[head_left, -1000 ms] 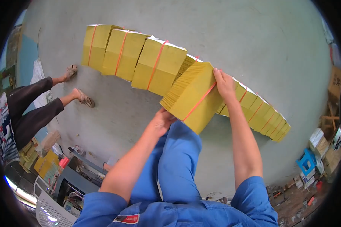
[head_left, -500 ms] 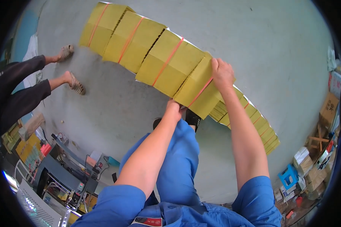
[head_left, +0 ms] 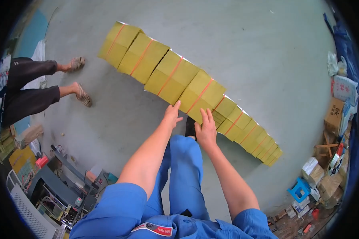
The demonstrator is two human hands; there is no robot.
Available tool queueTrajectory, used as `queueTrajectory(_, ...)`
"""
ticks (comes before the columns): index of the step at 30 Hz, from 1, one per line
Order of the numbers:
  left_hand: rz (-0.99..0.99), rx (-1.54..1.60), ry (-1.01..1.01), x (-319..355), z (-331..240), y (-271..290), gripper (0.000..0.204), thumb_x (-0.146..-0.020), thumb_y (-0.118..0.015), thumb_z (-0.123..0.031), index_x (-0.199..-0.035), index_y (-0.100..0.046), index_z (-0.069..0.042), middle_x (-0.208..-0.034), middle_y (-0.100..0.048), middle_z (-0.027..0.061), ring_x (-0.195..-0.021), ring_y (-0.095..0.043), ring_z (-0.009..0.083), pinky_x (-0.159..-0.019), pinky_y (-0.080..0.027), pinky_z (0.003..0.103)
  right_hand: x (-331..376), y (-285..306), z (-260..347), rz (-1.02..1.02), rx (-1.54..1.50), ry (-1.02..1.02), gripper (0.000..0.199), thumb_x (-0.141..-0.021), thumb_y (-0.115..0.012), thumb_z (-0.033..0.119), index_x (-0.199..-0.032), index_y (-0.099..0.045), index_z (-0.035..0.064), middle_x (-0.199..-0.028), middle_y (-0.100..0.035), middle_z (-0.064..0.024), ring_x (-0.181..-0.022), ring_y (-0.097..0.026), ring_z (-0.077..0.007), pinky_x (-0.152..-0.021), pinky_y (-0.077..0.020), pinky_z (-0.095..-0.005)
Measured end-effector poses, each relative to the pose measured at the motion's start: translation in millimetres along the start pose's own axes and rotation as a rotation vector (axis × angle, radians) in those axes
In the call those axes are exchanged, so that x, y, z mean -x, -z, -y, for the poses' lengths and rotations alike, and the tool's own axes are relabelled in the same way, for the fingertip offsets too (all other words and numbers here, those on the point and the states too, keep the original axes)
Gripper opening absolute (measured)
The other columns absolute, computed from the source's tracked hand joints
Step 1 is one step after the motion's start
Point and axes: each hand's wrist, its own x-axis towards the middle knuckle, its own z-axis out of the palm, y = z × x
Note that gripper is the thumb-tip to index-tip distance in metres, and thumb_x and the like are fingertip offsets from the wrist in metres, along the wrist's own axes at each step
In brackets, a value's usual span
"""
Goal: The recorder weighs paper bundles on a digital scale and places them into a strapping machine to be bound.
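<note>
A long curved row of yellow paper bundles [head_left: 173,75], each bound with a thin red band, runs from upper left to lower right. At the near edge of the bundle in the middle [head_left: 203,93], both my hands are open. My left hand [head_left: 172,114] points its fingers at that bundle's lower left corner, thumb apart. My right hand [head_left: 206,130] lies against its near right part with fingers stretched out. Smaller-looking bundles [head_left: 249,131] continue down to the right of that hand.
A person in dark trousers [head_left: 32,95] and striped clogs stands at the left on the grey floor [head_left: 243,51]. Machinery [head_left: 54,187] fills the lower left. Cartons [head_left: 333,115], a blue plastic stool [head_left: 299,189] and wrapped packs line the right side.
My right hand has let go of the bundle's far right edge and come down to its near side. My left hand has slipped from under the near edge, its fingers now spread.
</note>
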Motion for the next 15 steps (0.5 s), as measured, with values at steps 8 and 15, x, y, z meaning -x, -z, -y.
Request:
queueTrajectory(8,0.168,0.117,0.020,-33,-3,22,0.066,-0.093,-0.053,-0.056,-0.140,-0.040,-0.011,-0.136,-0.050,0.0147,-0.117,-0.054,0.0355,-0.092,-0.048,0.056,78,-18,54,0.281,-0.341,0.125,0.058,-0.081,-0.064,0.009,-0.136,-0.047,0.0050,-0.143,-0.042,-0.0237,-0.129,-0.044,-0.0422,-0.106,-0.0377,-0.0472)
queueTrajectory(15,-0.018,0.280,-0.031,-2,5,-2,0.084,-0.084,-0.066,-0.059,-0.145,-0.034,-0.011,-0.152,-0.025,0.0161,-0.136,-0.031,0.0370,-0.096,-0.040,0.067,-126,12,0,-0.304,0.062,0.265,0.063,-0.086,-0.066,0.025,-0.139,-0.042,0.0020,-0.144,-0.043,-0.0212,-0.130,-0.042,-0.0372,-0.105,-0.0345,-0.0476)
